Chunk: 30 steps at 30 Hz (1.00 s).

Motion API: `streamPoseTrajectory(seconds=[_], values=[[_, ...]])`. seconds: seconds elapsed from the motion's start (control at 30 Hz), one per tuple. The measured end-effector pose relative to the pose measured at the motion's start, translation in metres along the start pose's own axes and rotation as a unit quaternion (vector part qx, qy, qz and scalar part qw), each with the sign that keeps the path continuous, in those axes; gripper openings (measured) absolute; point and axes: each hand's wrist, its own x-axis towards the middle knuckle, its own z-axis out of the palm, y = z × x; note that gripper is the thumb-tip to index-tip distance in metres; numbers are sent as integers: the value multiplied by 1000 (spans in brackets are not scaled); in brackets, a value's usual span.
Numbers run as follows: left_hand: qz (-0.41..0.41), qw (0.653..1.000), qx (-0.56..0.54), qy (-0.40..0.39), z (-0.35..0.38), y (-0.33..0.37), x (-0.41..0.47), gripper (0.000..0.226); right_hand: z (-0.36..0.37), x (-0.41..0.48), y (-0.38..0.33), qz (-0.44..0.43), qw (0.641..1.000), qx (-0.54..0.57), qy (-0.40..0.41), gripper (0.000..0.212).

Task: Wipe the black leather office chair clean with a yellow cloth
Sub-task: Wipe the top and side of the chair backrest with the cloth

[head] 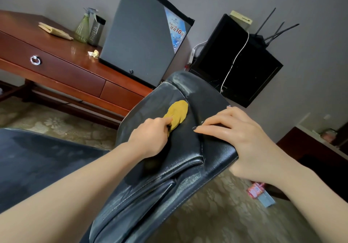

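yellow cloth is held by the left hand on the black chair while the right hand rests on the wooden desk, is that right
Not quite. The head view shows the right hand gripping the edge of the black chair, not resting on the wooden desk. The rest holds: the left hand holds the yellow cloth on the chair.

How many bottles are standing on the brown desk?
2. A green spray bottle and a grey metal bottle stand side by side on the desk, left of the grey fridge. More could hide behind the fridge.
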Motion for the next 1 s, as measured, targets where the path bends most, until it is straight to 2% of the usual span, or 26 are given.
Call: streamPoseTrajectory(seconds=[0.1,0.3,0.5,0.67,0.73,0.8,0.9,0.97,1.0], values=[[-15,1000,20,-8,2,-8,-9,22,-3,1,0,9,1000,1,-29,85],[-30,998,33,-32,2,-25,-33,17,-4,1,-1,14,999,-6,-41,82],[-13,997,58,-44,-7,-22,-66,18,-7,2,-2,10,999,2,-47,79],[3,994,89,-66,-15,-10,-87,22,-20,8,-4,3,993,8,-116,75],[6,992,103,-74,-17,-3,-91,23,-33,8,-6,17,980,50,-190,76],[16,994,92,-65,-18,4,-93,19,-29,11,7,50,967,127,-215,68],[55,997,39,-36,-19,20,-92,19,0,14,31,99,955,204,-192,29],[86,996,4,-13,-19,34,-88,20,0,3,26,112,944,271,-148,47],[101,995,-11,3,-18,42,-86,22,-4,4,17,133,936,313,-91,53]])
